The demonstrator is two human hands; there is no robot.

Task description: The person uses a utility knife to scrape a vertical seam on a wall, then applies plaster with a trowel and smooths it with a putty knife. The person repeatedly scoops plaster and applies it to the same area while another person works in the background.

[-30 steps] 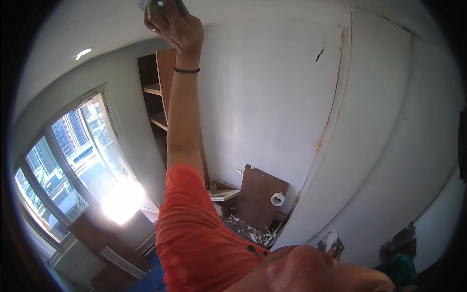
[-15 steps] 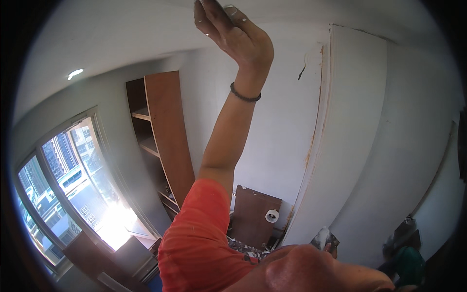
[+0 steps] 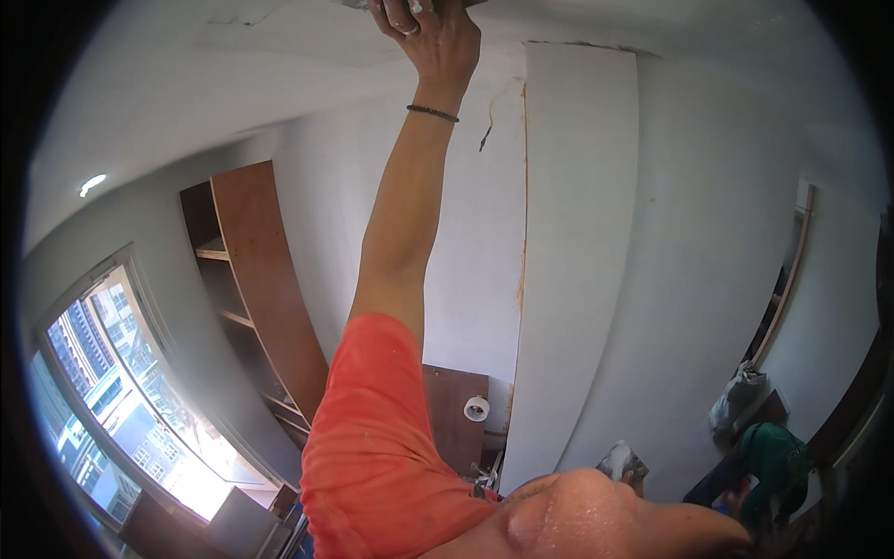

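My left hand [image 3: 433, 37], with a ring and a dark beaded bracelet, reaches up to the white ceiling [image 3: 307, 56] on a straight arm in a red sleeve. Its fingers are wrapped round a flat trowel [image 3: 350, 4], of which only thin grey edges show at the top rim; the rest is cut off or hidden behind the hand. Low down, past the skin at the lower edge, my right hand [image 3: 636, 481] shows only in part. It grips a flat dark plate [image 3: 622, 460] smeared with white putty, held well below the ceiling.
A tall brown shelf unit [image 3: 270, 289] stands left, beside a bright window [image 3: 140, 391]. A brown board [image 3: 452, 396] with a white ring-shaped piece [image 3: 476, 408] leans at the wall. Wire [image 3: 485, 132] hangs there. A co-worker in green [image 3: 780, 466] bends near a sack [image 3: 738, 401] at right.
My raised left hand has turned from bent-back fingers to showing its back, with trowel edges now visible. The view has swung right, so the wall shifts left and the co-worker shows more fully.
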